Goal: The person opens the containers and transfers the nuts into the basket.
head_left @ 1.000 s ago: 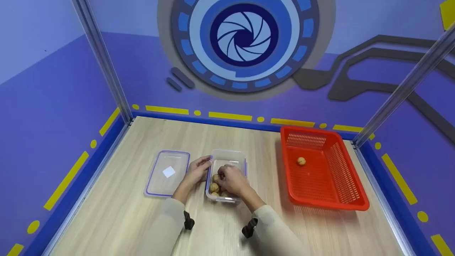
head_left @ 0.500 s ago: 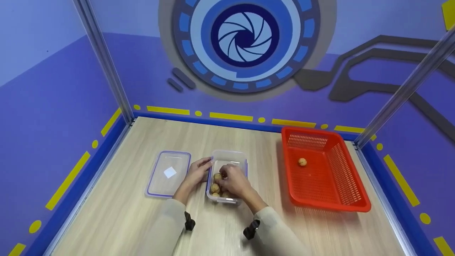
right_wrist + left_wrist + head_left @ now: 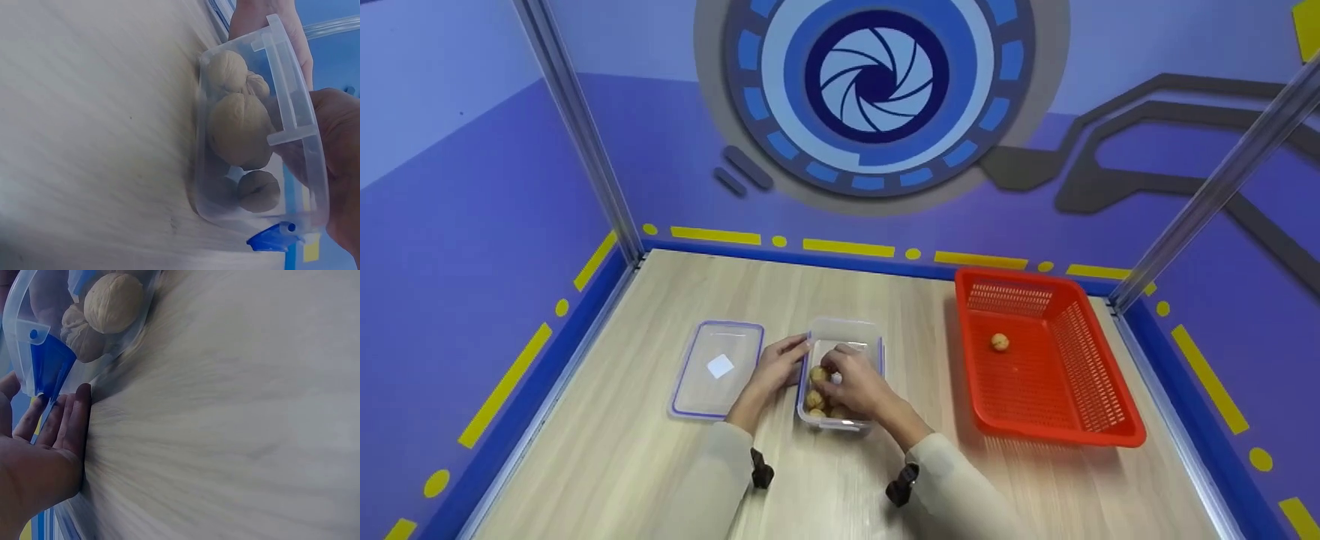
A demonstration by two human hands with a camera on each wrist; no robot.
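Observation:
A clear plastic food container (image 3: 844, 328) with walnuts in its near half stands between my hands. My left hand (image 3: 776, 365) rests at its left side, fingers fairly straight and touching the wall by the blue latch (image 3: 52, 365). My right hand (image 3: 855, 381) reaches down inside, its curled fingers and thumb pinching a walnut (image 3: 818, 373) near the left wall. Below it lies another walnut (image 3: 814, 400). Through the end wall, the right wrist view shows a large walnut (image 3: 239, 129) among several others; the right fingertips are partly hidden behind them.
The container's lid (image 3: 720, 390), blue-edged with a white label, lies flat to the left. A red plastic basket (image 3: 1057, 431) stands on the right, with one walnut (image 3: 1000, 342) in it. Blue wall panels (image 3: 660, 165) enclose the wooden table (image 3: 810, 487).
The right wrist and forearm have shifted slightly to the right, while the right fingers stay at the walnut inside the container. The left hand keeps its place at the container's side.

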